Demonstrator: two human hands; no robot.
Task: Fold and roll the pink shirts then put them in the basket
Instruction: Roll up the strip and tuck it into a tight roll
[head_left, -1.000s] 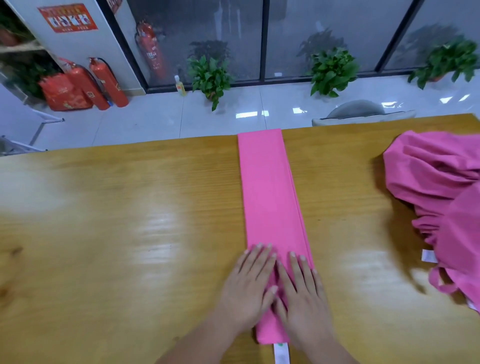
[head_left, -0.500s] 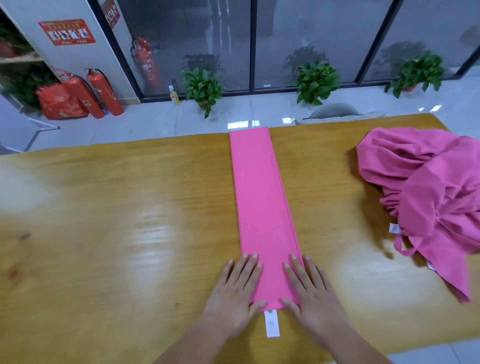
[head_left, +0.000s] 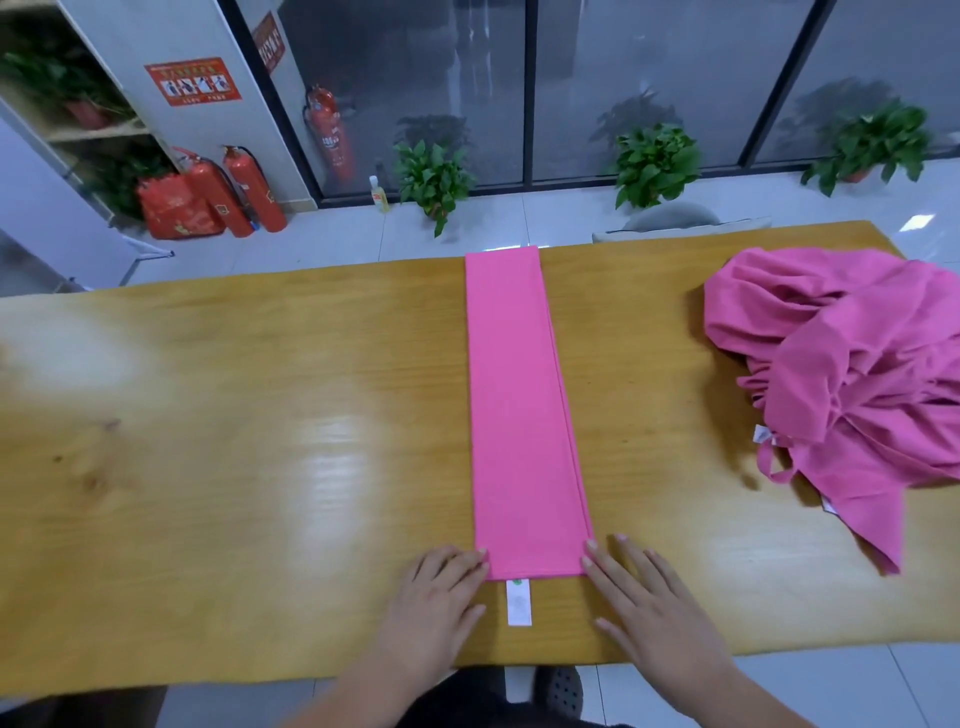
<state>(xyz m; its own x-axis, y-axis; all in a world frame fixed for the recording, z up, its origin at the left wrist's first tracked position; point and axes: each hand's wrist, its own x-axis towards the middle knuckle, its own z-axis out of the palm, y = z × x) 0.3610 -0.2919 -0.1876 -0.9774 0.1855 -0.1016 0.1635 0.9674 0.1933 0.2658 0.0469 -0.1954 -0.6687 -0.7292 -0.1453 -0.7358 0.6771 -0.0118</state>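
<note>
A second ago both hands lay flat on top of the near end of the folded pink shirt (head_left: 519, 415), smoothing it; now they have slid off to either side; we find the left hand (head_left: 436, 592) resting on the desk (head_left: 234, 441) with its straight fingertips touching the strip's near left corner, and the right hand (head_left: 649, 608) likewise flat on the wood, fingertips against the near right corner; neither holds anything, the fingers extended and a little spread; the shirt lies as one long narrow strip down the middle of the desk, its far end at the far edge, its near end between the fingertips, with a white label (head_left: 519, 603) poking out past the near hem onto bare wood; we judge the folding and pressing done, so rolling is the step in hand, most likely from this near end; both corners should turn over evenly, or the roll may drift crooked, since the layers along the right edge sit slightly offset; the heap of unfolded pink shirts (head_left: 841, 374) waits well apart on the right; we see no basket
</note>
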